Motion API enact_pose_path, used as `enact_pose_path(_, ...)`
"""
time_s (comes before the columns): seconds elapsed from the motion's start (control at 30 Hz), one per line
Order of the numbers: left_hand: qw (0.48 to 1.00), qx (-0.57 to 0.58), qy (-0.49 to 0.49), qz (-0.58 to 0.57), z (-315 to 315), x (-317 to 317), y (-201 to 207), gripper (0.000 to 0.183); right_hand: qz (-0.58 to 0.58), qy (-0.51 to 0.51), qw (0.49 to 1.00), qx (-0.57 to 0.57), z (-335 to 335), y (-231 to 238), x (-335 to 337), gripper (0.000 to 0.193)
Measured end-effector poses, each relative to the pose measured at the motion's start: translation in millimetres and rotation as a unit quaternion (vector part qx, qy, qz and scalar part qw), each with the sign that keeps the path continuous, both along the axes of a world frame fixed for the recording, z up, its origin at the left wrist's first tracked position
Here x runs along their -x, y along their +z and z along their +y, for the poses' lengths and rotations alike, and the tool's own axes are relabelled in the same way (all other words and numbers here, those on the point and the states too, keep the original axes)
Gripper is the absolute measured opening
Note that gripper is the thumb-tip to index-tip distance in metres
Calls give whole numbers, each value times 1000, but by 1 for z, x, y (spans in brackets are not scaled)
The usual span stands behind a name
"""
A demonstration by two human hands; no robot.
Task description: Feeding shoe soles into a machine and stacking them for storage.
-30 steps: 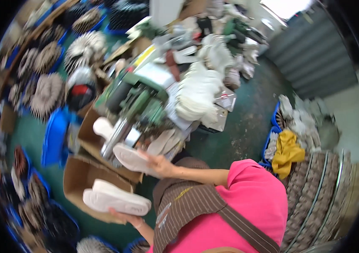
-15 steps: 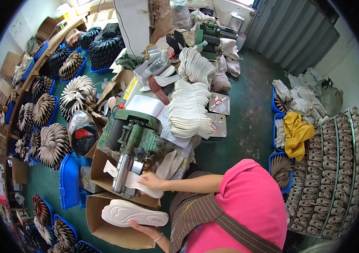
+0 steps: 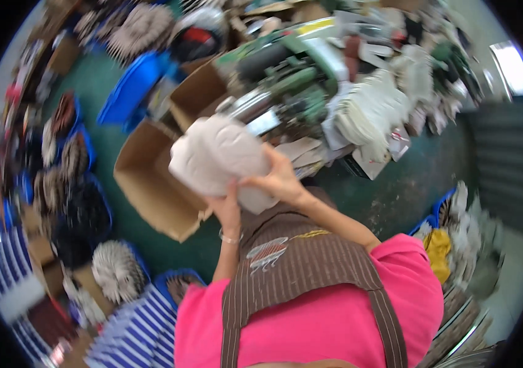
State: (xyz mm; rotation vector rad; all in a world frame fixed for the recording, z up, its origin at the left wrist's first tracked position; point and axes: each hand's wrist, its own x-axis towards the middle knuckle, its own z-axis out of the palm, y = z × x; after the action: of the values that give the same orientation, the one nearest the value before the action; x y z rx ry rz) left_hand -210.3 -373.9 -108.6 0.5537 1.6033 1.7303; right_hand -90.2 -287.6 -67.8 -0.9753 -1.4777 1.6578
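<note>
Currently, left hand [image 3: 227, 208] and right hand [image 3: 280, 179] both grip pale insoles [image 3: 215, 153], thumbs on the near side, beside an open cardboard box [image 3: 142, 178]. Lower left: blue bin [image 3: 141, 259] holding fanned whitish pieces [image 3: 114, 270], slightly blurred.

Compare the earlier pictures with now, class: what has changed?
The right hand has moved from beside the green metal machine to meet the left hand; the pale foot-shaped insoles, held apart before, are now bunched between both hands. The machine and open brown cardboard box stay put; the view has turned.
</note>
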Motion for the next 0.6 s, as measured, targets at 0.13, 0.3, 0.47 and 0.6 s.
enact_pose_path(0.13,995,-25,35,87,4,-3,-2,84,85,3,986,144,-3,-4,-4,47)
enact_pose_path(0.3,996,-37,54,67,0,-1,-3,86,192,-50,956,215,-10,-16,-1,33)
enact_pose_path(0.47,994,-50,80,48,-1,5,-6,81,251,-85,934,241,-11,-31,-3,30)
enact_pose_path(0.6,993,-24,117,17,-10,21,-11,80,264,-123,927,236,-11,-44,-23,29)
